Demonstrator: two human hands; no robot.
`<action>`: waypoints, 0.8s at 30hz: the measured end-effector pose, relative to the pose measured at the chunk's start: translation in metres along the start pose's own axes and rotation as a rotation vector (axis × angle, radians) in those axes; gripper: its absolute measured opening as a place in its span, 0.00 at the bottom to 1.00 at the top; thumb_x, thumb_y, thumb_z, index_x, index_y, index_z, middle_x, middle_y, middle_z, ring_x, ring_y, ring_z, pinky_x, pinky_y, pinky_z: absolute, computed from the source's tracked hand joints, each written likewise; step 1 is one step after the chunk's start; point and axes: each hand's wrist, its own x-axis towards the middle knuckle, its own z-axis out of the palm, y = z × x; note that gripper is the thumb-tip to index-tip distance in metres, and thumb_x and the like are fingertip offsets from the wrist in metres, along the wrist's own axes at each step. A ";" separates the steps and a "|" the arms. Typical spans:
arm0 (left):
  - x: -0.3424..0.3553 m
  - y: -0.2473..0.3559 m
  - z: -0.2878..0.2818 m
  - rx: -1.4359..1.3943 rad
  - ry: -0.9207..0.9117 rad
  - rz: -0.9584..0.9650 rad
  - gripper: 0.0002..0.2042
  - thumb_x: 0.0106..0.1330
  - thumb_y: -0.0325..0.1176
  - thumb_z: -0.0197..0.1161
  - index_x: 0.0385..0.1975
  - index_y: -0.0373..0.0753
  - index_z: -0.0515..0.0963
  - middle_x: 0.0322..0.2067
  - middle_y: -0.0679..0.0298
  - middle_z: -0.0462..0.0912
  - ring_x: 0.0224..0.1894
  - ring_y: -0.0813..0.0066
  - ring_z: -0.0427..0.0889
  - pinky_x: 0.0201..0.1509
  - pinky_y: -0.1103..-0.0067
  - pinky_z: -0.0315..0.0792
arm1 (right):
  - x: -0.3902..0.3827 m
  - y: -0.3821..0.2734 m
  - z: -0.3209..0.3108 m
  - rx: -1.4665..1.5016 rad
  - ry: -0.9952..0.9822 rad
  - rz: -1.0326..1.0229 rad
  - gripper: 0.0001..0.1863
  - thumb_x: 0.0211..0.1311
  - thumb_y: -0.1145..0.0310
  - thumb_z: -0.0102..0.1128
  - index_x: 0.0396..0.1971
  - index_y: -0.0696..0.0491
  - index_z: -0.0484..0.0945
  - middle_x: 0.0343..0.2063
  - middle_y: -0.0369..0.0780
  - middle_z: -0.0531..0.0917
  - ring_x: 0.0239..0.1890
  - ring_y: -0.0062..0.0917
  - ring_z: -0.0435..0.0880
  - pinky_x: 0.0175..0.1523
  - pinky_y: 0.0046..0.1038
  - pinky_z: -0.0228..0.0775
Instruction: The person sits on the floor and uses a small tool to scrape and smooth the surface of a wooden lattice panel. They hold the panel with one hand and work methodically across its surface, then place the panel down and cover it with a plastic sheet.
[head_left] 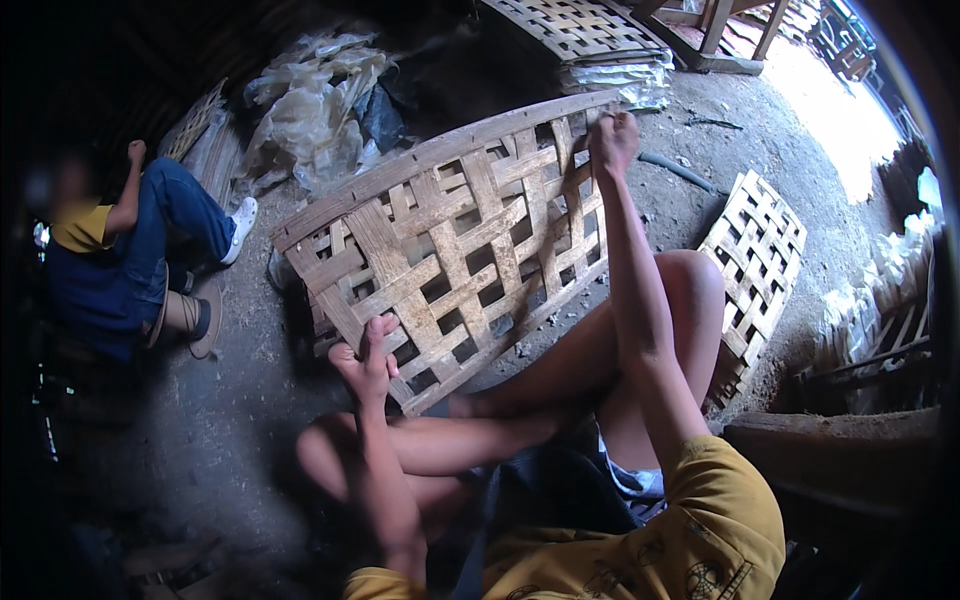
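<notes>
A woven panel of flat bamboo strips [487,228], with a square open lattice and plain border strips, is held tilted in front of my bent legs. My right hand [613,145] is closed around its far right corner. At the near left edge, my left hand [366,364] has its fingers curled against the border, with one digit sticking up along the strips. Part of the left grip is hidden behind the hand itself. Under the panel's left side, more strips or another panel show through the gaps, but I cannot tell which.
Another woven panel [757,262] lies right of my knee. Stacked panels [590,35] are at the back near a wooden frame [712,35]. Crumpled plastic sheeting [318,95] lies back left. A seated person [190,205] is at left. A dark hose [678,170] crosses the floor.
</notes>
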 end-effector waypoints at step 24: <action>-0.001 0.004 0.004 -0.053 -0.045 0.013 0.14 0.73 0.36 0.66 0.36 0.27 0.85 0.33 0.52 0.89 0.15 0.85 0.76 0.12 0.86 0.62 | -0.009 0.000 -0.006 0.524 -0.027 0.110 0.09 0.66 0.71 0.70 0.41 0.59 0.89 0.27 0.32 0.86 0.24 0.11 0.76 0.28 0.15 0.64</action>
